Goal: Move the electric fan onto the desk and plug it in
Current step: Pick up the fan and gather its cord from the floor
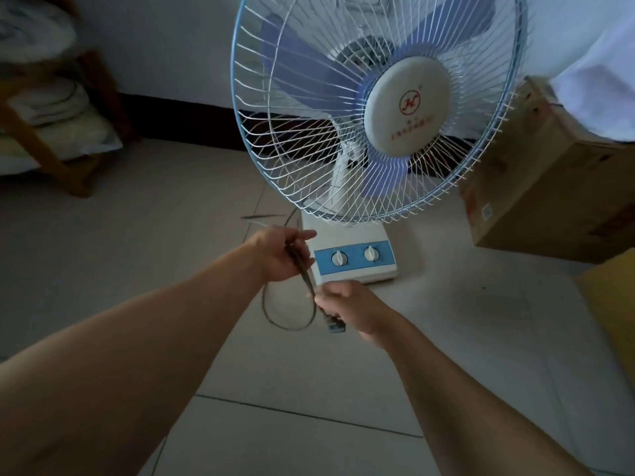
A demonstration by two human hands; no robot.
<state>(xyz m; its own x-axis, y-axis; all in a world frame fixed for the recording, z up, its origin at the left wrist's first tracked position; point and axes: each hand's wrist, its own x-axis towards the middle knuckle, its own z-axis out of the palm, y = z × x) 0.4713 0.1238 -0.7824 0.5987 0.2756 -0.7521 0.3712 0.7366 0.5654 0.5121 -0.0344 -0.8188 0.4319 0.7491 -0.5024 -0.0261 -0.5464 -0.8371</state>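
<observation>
A white electric fan (407, 109) with blue blades and a wire cage stands on the tiled floor. Its base (347, 235) carries a blue panel with two white knobs. A dark power cord (275, 314) runs from the fan and loops on the floor left of the base. My left hand (280, 254) grips the cord just left of the base. My right hand (347, 309) grips the cord lower down, near the plug (336, 326), which hangs below its fingers. No desk or socket is in view.
A cardboard box (549, 187) stands right of the fan, with a white cloth (598, 63) hanging above it. A yellow object (615, 304) lies at the right edge. A wooden rack (51, 108) with bedding stands at the left by the wall.
</observation>
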